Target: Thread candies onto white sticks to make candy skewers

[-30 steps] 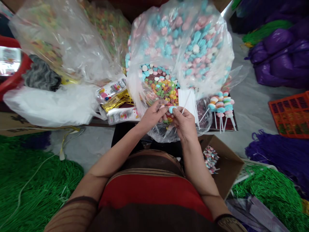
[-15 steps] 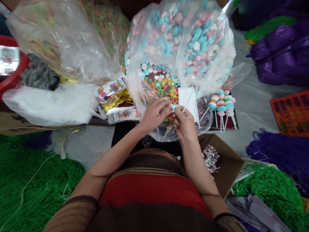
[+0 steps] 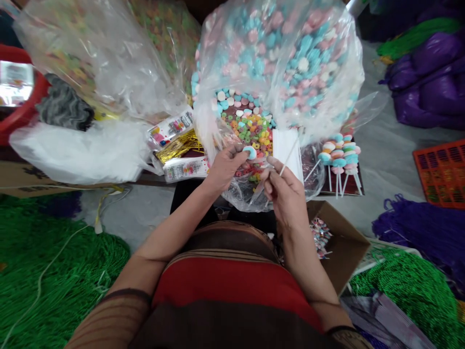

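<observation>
My left hand (image 3: 222, 170) pinches a round blue-and-white marshmallow candy (image 3: 250, 152) between thumb and fingertips. To its right, my right hand (image 3: 288, 194) is closed around a thin white lollipop stick (image 3: 289, 157) that points up and to the right. A gap separates the two hands. Below and behind them lie small coloured ring candies (image 3: 252, 128), some on clear plastic. A stack of white sticks (image 3: 283, 145) lies just beyond my right hand. Further right, several candy skewers (image 3: 338, 154) rest with their sticks hanging over the table edge.
A big clear bag of pink, blue and white candies (image 3: 301, 63) fills the back. Left of it stand a bag of ring candies (image 3: 80, 63), gold twist ties (image 3: 178, 145) and printed wrappers (image 3: 185, 168). An open cardboard box (image 3: 345, 242) sits low at right, near an orange crate (image 3: 441, 169).
The hands were together at the blue candy and have come apart. My left hand keeps the candy, while my right hand has drawn right with the stick. The view has shifted slightly.
</observation>
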`<state>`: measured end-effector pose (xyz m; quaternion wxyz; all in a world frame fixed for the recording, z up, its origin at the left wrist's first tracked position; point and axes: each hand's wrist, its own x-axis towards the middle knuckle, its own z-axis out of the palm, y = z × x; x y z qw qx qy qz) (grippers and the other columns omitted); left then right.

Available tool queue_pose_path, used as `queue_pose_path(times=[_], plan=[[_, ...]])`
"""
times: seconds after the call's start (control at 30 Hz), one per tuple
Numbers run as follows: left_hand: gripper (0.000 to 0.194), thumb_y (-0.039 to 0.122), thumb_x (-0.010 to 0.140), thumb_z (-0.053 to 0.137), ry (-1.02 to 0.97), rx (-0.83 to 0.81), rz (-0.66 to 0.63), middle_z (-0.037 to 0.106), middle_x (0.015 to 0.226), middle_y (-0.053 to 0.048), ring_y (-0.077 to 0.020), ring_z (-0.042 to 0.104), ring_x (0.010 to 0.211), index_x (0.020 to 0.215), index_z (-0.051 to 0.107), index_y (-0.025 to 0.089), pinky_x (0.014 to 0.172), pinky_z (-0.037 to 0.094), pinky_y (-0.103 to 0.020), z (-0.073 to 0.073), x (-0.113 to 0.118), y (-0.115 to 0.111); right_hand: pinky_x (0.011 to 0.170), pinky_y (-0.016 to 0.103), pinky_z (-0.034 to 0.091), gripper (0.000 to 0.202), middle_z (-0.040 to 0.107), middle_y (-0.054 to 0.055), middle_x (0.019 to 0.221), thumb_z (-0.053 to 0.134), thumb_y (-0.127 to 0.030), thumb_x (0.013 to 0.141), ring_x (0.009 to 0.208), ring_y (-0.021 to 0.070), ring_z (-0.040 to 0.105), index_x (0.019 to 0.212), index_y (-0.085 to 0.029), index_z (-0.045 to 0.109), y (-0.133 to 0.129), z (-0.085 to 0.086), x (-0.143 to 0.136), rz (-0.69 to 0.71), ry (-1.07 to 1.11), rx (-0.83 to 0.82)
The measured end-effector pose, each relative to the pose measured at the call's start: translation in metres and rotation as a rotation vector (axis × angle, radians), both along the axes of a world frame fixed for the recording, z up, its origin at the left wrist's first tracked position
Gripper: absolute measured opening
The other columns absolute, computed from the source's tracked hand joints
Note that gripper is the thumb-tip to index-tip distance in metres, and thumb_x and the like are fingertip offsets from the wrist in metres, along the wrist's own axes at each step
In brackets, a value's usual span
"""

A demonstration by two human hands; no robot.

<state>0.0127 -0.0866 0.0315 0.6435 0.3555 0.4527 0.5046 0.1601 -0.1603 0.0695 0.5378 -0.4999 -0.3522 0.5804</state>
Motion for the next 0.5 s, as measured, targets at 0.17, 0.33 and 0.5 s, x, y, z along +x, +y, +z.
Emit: queue_pose_path(times=[0.17,0.33,0.5], plan=[[0.004,0.02,0.087,0.073,-0.008,-0.01,0.017,0.071,0.079,0.004,-0.0061,0.063,0.065,0.085,0.069,0.018,0.065,0.05,-0.019,0.006,0.001,-0.002,0.043,0.023,0.037,0.051,0.061,-0.005,0.06,0.057,-0.058,0.1,0.043,0.0095,0.046,0.133,-0.022,0.07,-0.026,-0.004,0.005,0.228,-0.268,0.009],[0.026,0.028,0.077,0.089,-0.18,-0.069,-0.069,0.071,0.08,0.004,-0.0081,0.068,0.07,0.088,0.068,0.017,0.067,0.054,-0.02,0.008,0.0,-0.008,0.049,0.025,0.04,0.056,0.048,-0.009,0.047,0.053,-0.062,0.101,0.041,0.0109,0.044,0.126,-0.017,0.074,-0.023,-0.008,0.004,0.255,-0.49,0.061],[0.039,0.042,0.071,0.094,-0.172,-0.014,-0.096,0.072,0.081,0.004,-0.0082,0.067,0.068,0.088,0.068,0.018,0.068,0.055,-0.021,0.002,-0.001,-0.008,0.049,0.027,0.04,0.054,0.045,-0.009,0.045,0.053,-0.061,0.1,0.04,0.012,0.044,0.119,-0.016,0.076,-0.017,-0.009,0.002,0.247,-0.537,0.028]])
